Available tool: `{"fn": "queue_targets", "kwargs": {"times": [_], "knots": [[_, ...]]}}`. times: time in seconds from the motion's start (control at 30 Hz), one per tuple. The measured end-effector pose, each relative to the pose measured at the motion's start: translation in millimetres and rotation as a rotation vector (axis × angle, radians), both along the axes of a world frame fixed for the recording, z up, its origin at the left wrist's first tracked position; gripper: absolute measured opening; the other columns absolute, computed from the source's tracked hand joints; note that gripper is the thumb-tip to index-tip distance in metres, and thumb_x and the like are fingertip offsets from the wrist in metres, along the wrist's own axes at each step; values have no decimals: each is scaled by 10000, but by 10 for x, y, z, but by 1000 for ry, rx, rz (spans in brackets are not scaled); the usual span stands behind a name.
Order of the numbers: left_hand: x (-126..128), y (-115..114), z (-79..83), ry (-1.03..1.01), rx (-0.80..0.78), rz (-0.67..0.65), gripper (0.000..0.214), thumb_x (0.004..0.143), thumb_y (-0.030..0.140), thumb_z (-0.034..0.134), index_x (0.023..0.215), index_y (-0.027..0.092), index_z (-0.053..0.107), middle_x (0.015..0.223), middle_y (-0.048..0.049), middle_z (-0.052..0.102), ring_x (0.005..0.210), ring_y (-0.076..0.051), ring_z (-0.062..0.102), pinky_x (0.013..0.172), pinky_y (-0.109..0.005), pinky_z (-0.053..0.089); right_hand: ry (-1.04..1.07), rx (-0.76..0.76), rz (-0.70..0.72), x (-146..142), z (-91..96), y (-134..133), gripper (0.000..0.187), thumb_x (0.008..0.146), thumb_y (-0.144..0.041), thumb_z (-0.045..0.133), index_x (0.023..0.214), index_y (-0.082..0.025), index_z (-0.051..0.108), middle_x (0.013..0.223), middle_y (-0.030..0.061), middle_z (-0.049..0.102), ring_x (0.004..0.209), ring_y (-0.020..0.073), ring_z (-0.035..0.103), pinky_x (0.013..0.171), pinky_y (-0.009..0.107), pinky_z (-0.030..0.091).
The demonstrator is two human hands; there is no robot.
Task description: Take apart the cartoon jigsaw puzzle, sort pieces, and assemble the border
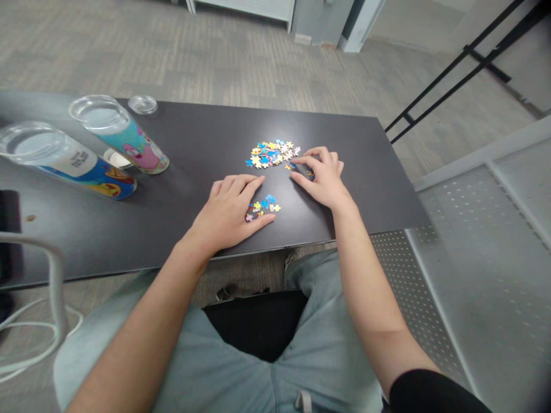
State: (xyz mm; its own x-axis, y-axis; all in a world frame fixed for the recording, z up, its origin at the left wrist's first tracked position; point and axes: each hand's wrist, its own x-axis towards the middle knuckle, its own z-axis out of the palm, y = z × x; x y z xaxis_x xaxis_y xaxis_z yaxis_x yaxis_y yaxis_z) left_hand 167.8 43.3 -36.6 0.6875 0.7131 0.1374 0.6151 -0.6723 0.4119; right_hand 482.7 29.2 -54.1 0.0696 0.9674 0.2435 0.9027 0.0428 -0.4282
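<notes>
We have the left hand (228, 211) spread around a small cluster of puzzle pieces (265, 204) near the front of the surface (198, 143), the right hand (325, 178) parted beside the bigger pile (271, 154), and one careless sweep toward us could spill pieces.

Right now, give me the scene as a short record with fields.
Left hand: open, smaller puzzle group between thumb and forefinger
Right hand: thumb and forefinger apart, beside larger puzzle pile
Surface: dark table
Left side: teal-and-pink canister, blue canister
Far edge: clear round lid
</notes>
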Motion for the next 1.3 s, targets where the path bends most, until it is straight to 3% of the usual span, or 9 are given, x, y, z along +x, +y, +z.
{"fn": "queue_targets", "kwargs": {"times": [0.17, 0.37, 0.6, 0.73, 0.87, 0.97, 1.07, 1.2, 1.3], "knots": [[4, -3, 27, 6, -11, -2, 841, 1179, 584, 821, 1907, 196, 657, 1834, -253, 708, 1670, -553, 626, 1411, -741, 508, 63, -19, 61, -4, 41, -16, 212, 1148, -412, 875, 1330, -360, 971, 1610, 136, 792, 1601, 495, 628, 1376, 757, 464], [4, -7, 44, 14, -21, -1, 837, 1194, 597, 791, 1904, 176, 652, 1844, -256, 704, 1675, -537, 621, 1430, -721, 490, 90, -38, 38, -10, 66, -5, 345, 1122, -193, 722, 1238, -346, 1008, 1504, 115, 833, 1520, 441, 662, 1358, 710, 435], [-14, 9, 14, -13, -26, -22, 856, 1187, 667, 794, 1909, 222, 674, 1834, -243, 701, 1659, -546, 609, 1417, -739, 482, 77, -134, 231, -39, 178, -39, 298, 1126, -248, 792, 1107, -416, 1037, 1412, 50, 864, 1446, 396, 698, 1397, 720, 384], [-24, 9, 12, -27, -22, -42, 775, 1186, 670, 807, 1869, 310, 739, 1816, -209, 710, 1657, -541, 604, 1405, -749, 484, 90, -114, 177, -12, 186, -37, 307, 1129, -258, 771, 1106, -408, 1038, 1368, 63, 863, 1420, 401, 709, 1403, 736, 379], [-16, 11, 26, -24, -33, -38, 781, 1183, 663, 811, 1849, 260, 753, 1814, -233, 706, 1656, -555, 600, 1412, -768, 486, 105, -104, 221, 16, 168, -46, 292, 1096, -253, 779, 1051, -391, 1032, 1353, 67, 852, 1421, 395, 725, 1410, 727, 370], [-10, 14, 28, -20, -38, -38, 784, 1178, 674, 820, 1839, 259, 753, 1821, -233, 702, 1666, -552, 597, 1426, -767, 475, 131, -131, 347, 11, 169, -67, 304, 1043, -226, 789, 1092, -397, 1035, 1397, 56, 841, 1448, 383, 740, 1409, 698, 371], [-11, 12, 22, -20, -35, -36, 777, 1184, 672, 817, 1840, 263, 740, 1840, -225, 695, 1680, -535, 594, 1440, -745, 463, 172, -130, 382, 5, 184, -88, 314, 983, -226, 833, 1197, -370, 1013, 1433, 60, 824, 1510, 396, 731, 1391, 673, 386], [-16, 14, 11, -23, -39, -35, 770, 1186, 654, 816, 1833, 243, 740, 1841, -233, 701, 1679, -529, 603, 1448, -742, 457, 170, -167, 372, 5, 214, -101, 97, 1001, -336, 938, 1096, -322, 950, 1379, 63, 826, 1460, 401, 745, 1393, 656, 378], [-22, 23, 4, -26, -35, -45, 787, 1156, 665, 866, 1825, 265, 755, 1844, -225, 703, 1686, -535, 601, 1446, -747, 454, 157, -177, 391, -26, 224, -94, 91, 1030, -401, 1001, 1067, -331, 957, 1356, 62, 830, 1429, 389, 747, 1386, 634, 378]]}}
